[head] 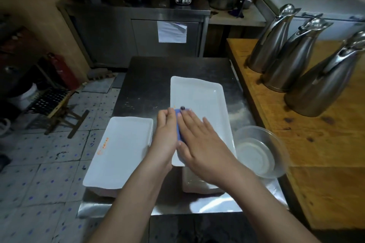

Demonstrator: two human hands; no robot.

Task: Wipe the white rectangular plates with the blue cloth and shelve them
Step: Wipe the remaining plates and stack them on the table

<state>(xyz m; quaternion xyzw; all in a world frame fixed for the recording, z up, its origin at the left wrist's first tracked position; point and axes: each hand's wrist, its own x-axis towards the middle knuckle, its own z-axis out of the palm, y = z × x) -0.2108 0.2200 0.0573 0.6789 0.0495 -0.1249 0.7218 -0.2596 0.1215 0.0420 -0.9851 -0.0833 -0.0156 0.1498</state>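
My right hand lies flat with its fingers straight, pressing the blue cloth onto the near left part of the white plate. My left hand curls round that plate's left rim. The plate is over the metal table, with a stack of plates just to its left and 1 clear bowl to its right.

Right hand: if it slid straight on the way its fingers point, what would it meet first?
Probably the raised left rim of the plate it wipes, close by the fingertips of the left hand; the right hand points up-left across the blue cloth. Beyond lies bare steel table.
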